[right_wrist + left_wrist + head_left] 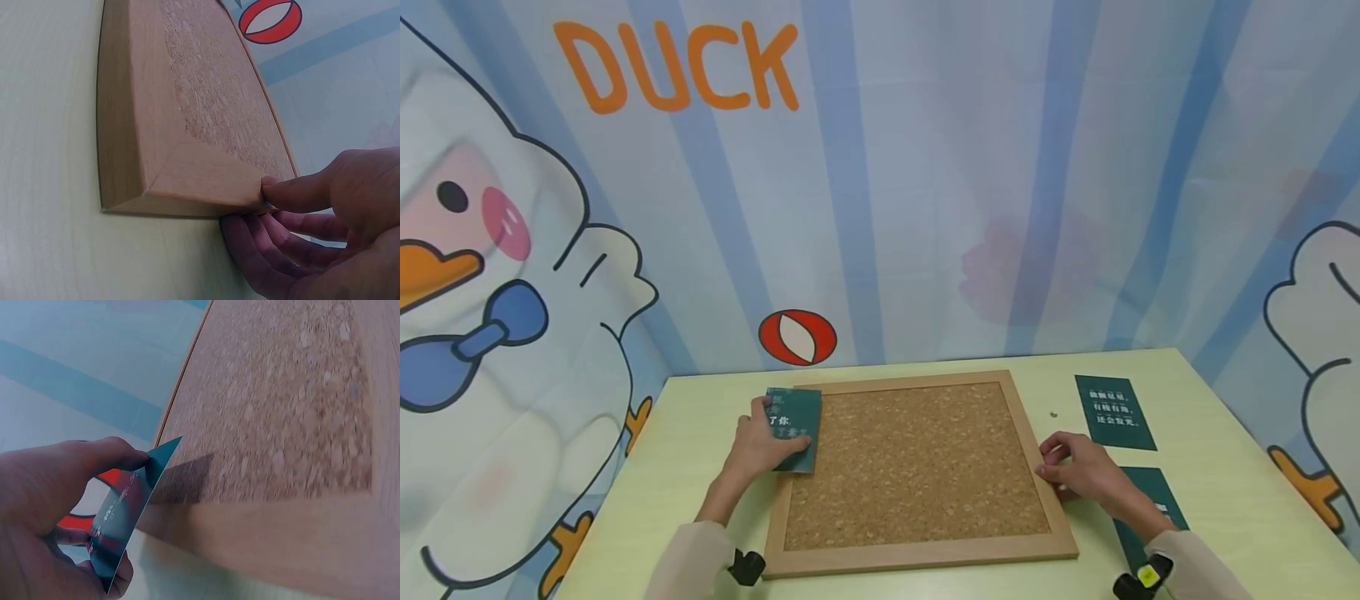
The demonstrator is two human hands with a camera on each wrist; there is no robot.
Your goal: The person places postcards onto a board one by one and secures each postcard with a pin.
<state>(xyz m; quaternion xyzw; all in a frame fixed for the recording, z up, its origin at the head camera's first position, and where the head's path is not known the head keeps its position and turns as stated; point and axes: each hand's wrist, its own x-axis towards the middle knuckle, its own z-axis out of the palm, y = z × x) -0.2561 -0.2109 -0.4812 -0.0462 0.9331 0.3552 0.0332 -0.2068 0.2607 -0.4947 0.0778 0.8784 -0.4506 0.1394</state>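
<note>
My left hand (758,442) holds a dark green card (802,410) with white printed characters, thumb on its face and fingers curled at its other edge. The card stands tilted over the left rail of a wood-framed corkboard (910,467), casting a shadow on the cork in the left wrist view. At the board's right rail is my right hand (1086,468). Its thumb lies on the wooden frame (181,175), with curled fingers against the outer side, gripping the edge. The cork face is bare.
Two more green cards lie right of the board, one farther back (1116,412), the other (1150,492) partly under the right forearm. A tiny dark object (1053,414) sits on the pale yellow table (1195,400). A printed curtain (917,167) hangs behind.
</note>
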